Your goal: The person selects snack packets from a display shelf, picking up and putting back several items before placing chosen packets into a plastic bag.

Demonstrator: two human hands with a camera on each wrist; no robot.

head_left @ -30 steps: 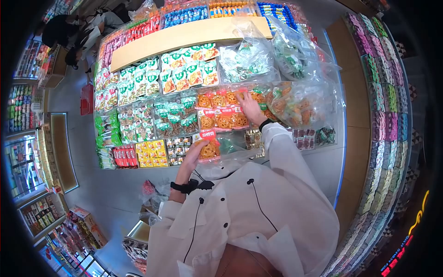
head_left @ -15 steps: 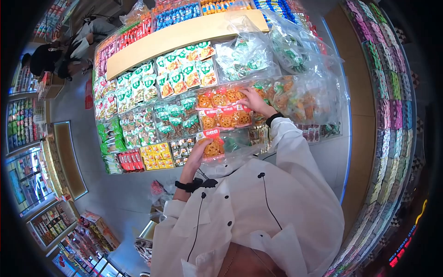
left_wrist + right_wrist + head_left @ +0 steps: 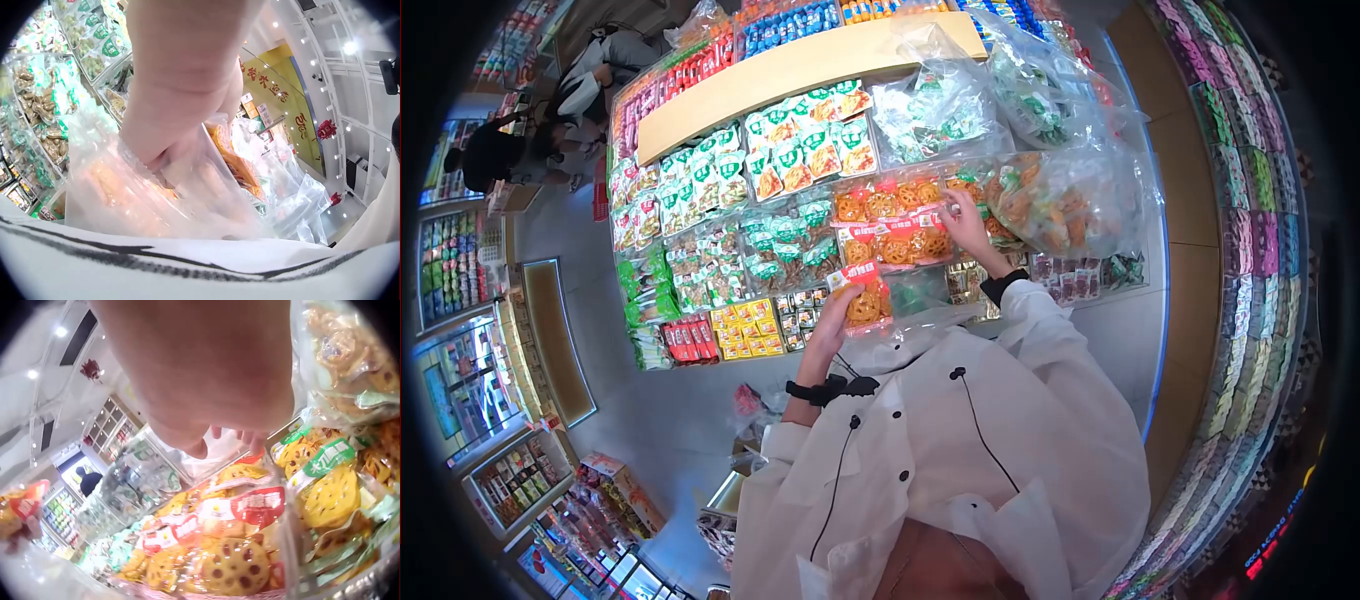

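Note:
My left hand grips a red-labelled packet of lotus root slices upright at the table's near edge. In the left wrist view, a clear plastic bag bunches around that hand's fingers, which are partly hidden. Over a compartment of similar lotus root packets hangs my right hand, fingers loosely bent. The right wrist view shows its fingertips right at the top edge of a red-labelled packet, thumb apart, nothing between them. Green-labelled lotus packets fill the compartment to the right.
Large clear bags of snacks bulge at the table's right. A tan board crosses behind the white and green packets. Yellow packets lie near the front left. People are at far left; a shelf of packets runs along the right.
My right hand has shifted a little to the right and its fingers have lifted off the back lotus packets. The left hand still holds its packet, slightly farther right and higher in view.

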